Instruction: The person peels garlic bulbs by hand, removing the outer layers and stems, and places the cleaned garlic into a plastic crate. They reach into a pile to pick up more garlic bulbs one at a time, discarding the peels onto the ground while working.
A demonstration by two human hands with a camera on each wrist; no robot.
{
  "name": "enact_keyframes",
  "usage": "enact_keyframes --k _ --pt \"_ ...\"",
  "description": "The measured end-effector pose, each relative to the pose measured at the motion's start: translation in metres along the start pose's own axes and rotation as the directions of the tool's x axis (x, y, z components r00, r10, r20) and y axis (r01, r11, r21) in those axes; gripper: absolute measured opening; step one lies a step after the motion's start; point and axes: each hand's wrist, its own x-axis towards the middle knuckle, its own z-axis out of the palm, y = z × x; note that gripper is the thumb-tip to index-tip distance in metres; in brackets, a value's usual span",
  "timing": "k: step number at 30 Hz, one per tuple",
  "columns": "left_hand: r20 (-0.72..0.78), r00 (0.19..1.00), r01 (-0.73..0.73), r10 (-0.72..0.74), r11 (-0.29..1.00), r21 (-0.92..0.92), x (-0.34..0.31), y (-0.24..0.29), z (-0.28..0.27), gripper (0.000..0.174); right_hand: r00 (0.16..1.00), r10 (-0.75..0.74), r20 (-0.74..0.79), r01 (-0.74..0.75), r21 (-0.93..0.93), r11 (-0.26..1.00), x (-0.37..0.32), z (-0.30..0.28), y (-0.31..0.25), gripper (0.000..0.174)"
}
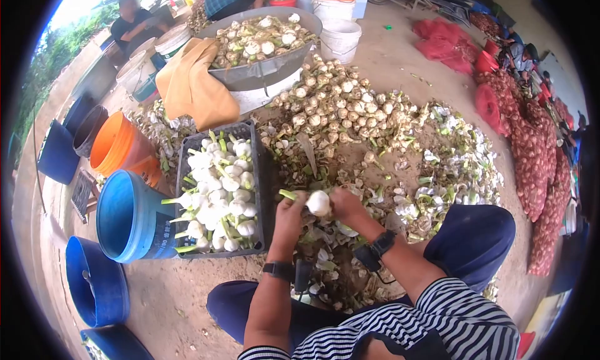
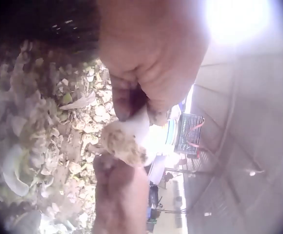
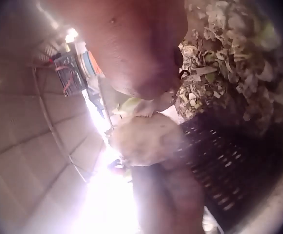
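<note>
In the head view, my left hand (image 1: 289, 217) grips a garlic bulb (image 1: 318, 204) by its stem, whose green end pokes out past the fingers. The left wrist view shows the bulb's brownish root side (image 2: 124, 144) facing the right hand (image 2: 119, 195). Opposite, my right hand (image 1: 347, 207) has its fingers curled right at the bulb; in the right wrist view they pinch pale garlic skin (image 3: 153, 103) at its edge. A black crate (image 1: 265, 191) of trimmed white garlic bulbs (image 1: 219, 185) stands just left of the left hand.
Untrimmed garlic (image 1: 344, 104) is heaped ahead, with loose peelings (image 1: 456, 154) to the right. A blue bucket (image 1: 119, 216) and an orange bucket (image 1: 122, 144) stand left of the crate. Behind is a wide metal basin (image 1: 275, 72); red net sacks (image 1: 528, 147) lie far right.
</note>
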Motion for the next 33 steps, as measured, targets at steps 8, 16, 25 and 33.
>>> enact_keyframes --k 8,16,25,33 --pt "-0.182 0.978 -0.108 0.1 0.994 -0.031 0.013 -0.017 -0.025 0.015 0.887 -0.144 0.438 -0.275 0.753 0.598 -0.002 -0.059 -0.006 0.025" --pt "0.108 0.868 -0.371 0.485 0.489 0.789 -0.003 0.002 0.005 0.023 0.982 0.187 -0.038 -0.177 0.178 0.968 0.012 -0.055 -0.033 0.029" --pt "0.308 0.812 -0.453 0.496 0.201 0.868 -0.012 0.009 0.016 0.026 0.982 -0.056 -0.178 0.044 -0.069 0.997 0.012 -0.018 -0.025 0.014" --pt "-0.103 0.987 -0.136 0.124 0.983 -0.125 0.007 -0.001 -0.01 0.018 0.959 0.072 0.275 -0.212 0.524 0.825 0.0 -0.035 -0.026 0.02"
